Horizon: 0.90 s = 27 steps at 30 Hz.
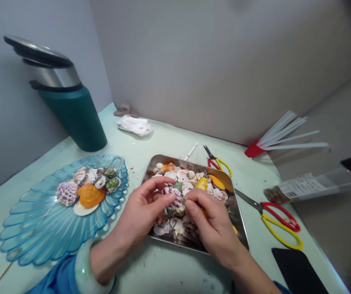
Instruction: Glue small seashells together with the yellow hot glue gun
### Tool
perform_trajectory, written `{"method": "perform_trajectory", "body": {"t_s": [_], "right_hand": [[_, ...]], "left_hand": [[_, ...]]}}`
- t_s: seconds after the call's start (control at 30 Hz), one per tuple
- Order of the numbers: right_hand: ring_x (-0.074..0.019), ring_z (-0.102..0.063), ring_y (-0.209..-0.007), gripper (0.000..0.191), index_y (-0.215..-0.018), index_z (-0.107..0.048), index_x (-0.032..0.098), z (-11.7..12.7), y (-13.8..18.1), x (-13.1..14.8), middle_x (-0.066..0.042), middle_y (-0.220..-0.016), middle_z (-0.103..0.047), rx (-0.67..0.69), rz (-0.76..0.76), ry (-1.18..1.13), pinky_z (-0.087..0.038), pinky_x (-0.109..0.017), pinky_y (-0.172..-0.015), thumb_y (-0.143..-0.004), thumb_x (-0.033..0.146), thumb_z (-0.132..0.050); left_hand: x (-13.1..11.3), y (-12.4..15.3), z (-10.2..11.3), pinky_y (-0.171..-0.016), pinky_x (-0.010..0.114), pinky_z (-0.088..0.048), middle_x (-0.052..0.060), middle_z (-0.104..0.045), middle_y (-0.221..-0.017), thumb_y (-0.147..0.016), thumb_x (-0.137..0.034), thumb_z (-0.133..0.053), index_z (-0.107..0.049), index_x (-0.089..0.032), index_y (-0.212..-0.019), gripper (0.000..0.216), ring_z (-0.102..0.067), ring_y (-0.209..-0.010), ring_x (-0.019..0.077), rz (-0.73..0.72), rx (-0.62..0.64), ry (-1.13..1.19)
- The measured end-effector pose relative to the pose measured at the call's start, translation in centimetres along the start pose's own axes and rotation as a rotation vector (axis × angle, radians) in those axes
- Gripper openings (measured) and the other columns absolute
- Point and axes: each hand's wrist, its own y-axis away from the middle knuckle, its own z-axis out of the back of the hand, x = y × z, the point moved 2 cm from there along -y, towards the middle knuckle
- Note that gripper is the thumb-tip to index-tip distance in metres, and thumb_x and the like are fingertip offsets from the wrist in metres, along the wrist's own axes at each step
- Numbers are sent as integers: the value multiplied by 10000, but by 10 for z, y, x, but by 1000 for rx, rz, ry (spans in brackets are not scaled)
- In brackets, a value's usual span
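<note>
Over a metal tray (239, 220) of mixed seashells, both hands meet near the middle. Between its thumb and fingers my left hand (149, 200) grips a purple-and-white striped seashell (177, 199). My right hand (210, 216) is closed in a pinch at the shell's right edge, on something small and silvery that I cannot make out clearly. White, pinkish, yellow and orange shells lie in the tray under and around the hands. To the left, a blue scalloped glass dish (46, 228) holds several shells, among them an orange scallop shell (92, 196).
A green bottle (74, 118) stands at the back left, near a crumpled plastic bag (134, 125). Large scissors (267, 212) and small scissors (216, 160) lie right of and behind the tray. A dark flat object (299, 269), a labelled bag (304, 188) and a red cup with white sticks (255, 149) are on the right.
</note>
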Motion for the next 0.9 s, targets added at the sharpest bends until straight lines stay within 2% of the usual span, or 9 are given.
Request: {"method": "perform_trajectory", "body": {"t_s": [0.13, 0.27, 0.37, 0.47, 0.53, 0.6, 0.67, 0.83, 0.9], "right_hand": [[-133, -485, -655, 194, -793, -514, 210, 0, -1, 1, 15, -723, -518, -6, -18, -23, -365, -261, -616, -967, 224, -429], [-123, -471, -617, 198, -769, -512, 209, -1, 0, 0, 30, -672, -500, -49, -86, -30, -361, -252, -592, -955, 255, -463], [-117, -445, -573, 206, -765, -519, 210, 0, 1, -4, 42, -625, -474, -113, -175, -34, -347, -247, -555, -952, 285, -477], [-113, -419, -547, 220, -755, -519, 213, 0, 2, -7, 48, -606, -455, -145, -225, -50, -332, -242, -522, -951, 303, -478], [-114, -420, -546, 226, -748, -518, 213, -1, 1, -8, 46, -607, -457, -135, -227, -65, -334, -240, -516, -950, 306, -478], [-115, -428, -550, 228, -749, -520, 211, -1, 1, -6, 43, -612, -463, -116, -214, -80, -339, -241, -516, -951, 308, -476], [-114, -432, -554, 224, -752, -520, 208, -1, 0, -4, 41, -618, -466, -94, -185, -83, -342, -242, -521, -949, 305, -479], [-111, -448, -572, 227, -762, -537, 207, 0, 1, -1, 42, -625, -479, -68, -134, -69, -354, -247, -555, -957, 307, -478], [-113, -448, -568, 243, -783, -553, 211, 1, 2, -4, 41, -621, -477, -115, -160, -86, -357, -250, -551, -971, 326, -452]], "left_hand": [[0, 1, -1, -413, 181, -354, -53, -516, -581, -723, -322, -736, -651, -206, -1058, 364, -429, -439, 70, -3, -11, -9], [0, 2, -2, -411, 177, -387, -27, -547, -850, -736, -325, -725, -534, -258, -1251, 554, -462, -477, 48, -79, -63, -2], [2, 2, -3, -440, 185, -422, 0, -527, -984, -753, -335, -713, -488, -248, -1227, 532, -479, -532, 51, -136, -104, -37], [5, 5, -4, -524, 214, -480, 38, -541, -1079, -756, -319, -719, -490, -242, -1146, 459, -547, -665, 103, -180, -116, -153], [7, 8, -5, -637, 255, -521, 64, -546, -1133, -766, -279, -712, -505, -245, -1133, 423, -587, -840, 169, -264, -122, -267], [8, 11, -5, -737, 296, -529, 75, -541, -1167, -785, -233, -683, -528, -248, -1134, 383, -571, -992, 220, -372, -117, -345], [10, 12, -6, -772, 311, -523, 78, -550, -1172, -805, -216, -651, -547, -249, -1126, 339, -564, -1034, 235, -414, -93, -387], [9, 14, -7, -737, 296, -516, 66, -608, -1119, -857, -284, -602, -497, -255, -1182, 342, -622, -911, 202, -304, -10, -420], [5, 14, -8, -773, 294, -510, 73, -614, -1135, -875, -315, -580, -492, -248, -1175, 320, -620, -967, 208, -275, 17, -371]]}}
